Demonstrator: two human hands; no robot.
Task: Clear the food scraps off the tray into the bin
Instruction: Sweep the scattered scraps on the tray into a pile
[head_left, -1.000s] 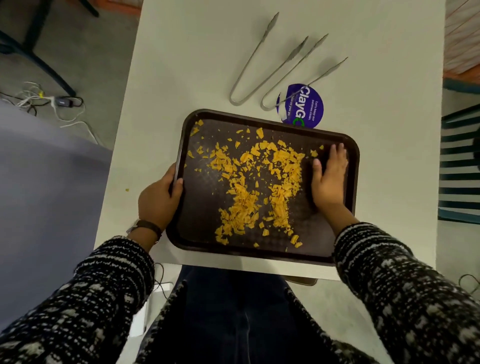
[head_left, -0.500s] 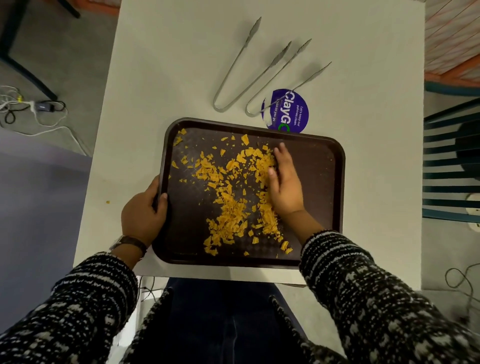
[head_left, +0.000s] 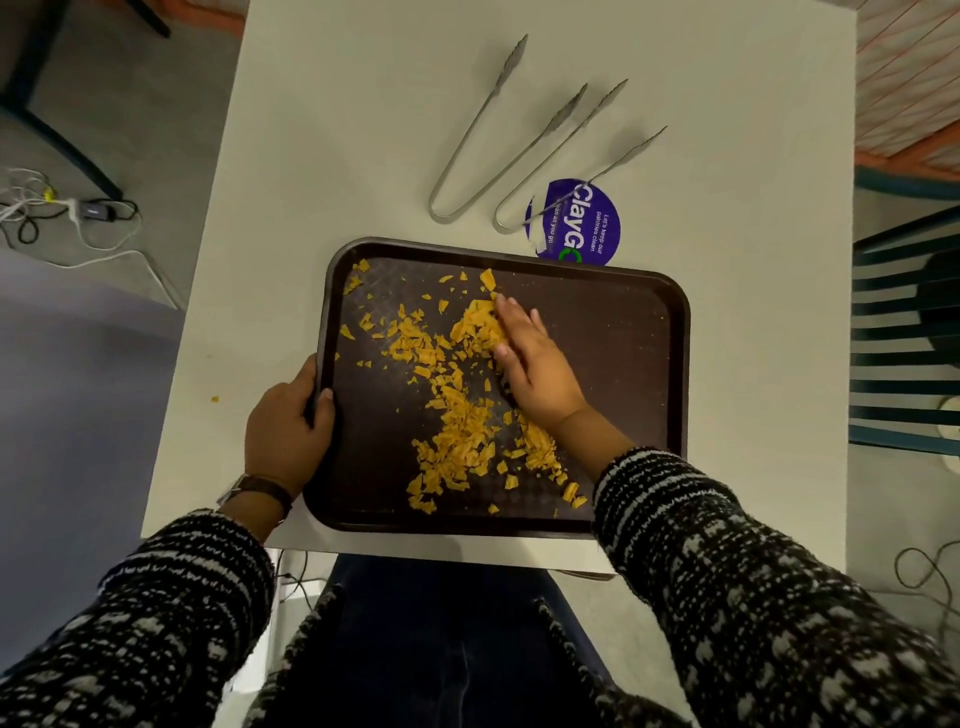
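A dark brown tray (head_left: 623, 322) lies on the white table near its front edge. Orange-yellow food scraps (head_left: 457, 415) are strewn over its left and middle parts, with a denser heap in the centre. My left hand (head_left: 285, 431) grips the tray's left rim, thumb on top. Flat on the tray, my right hand (head_left: 530, 364) has its fingers together and its edge against the scraps. The tray's right part is bare. No bin is in view.
Two metal tongs (head_left: 483, 156) (head_left: 571, 171) lie behind the tray, the right one on a round purple sticker (head_left: 587, 223). One crumb (head_left: 214, 399) sits on the table (head_left: 363, 130) left of the tray. Cables (head_left: 78, 218) lie on the floor at left; a slatted chair (head_left: 904, 338) stands at right.
My right hand has slid leftward from the tray's right side to its middle, pushing scraps ahead of it. The left hand has kept its hold on the rim.
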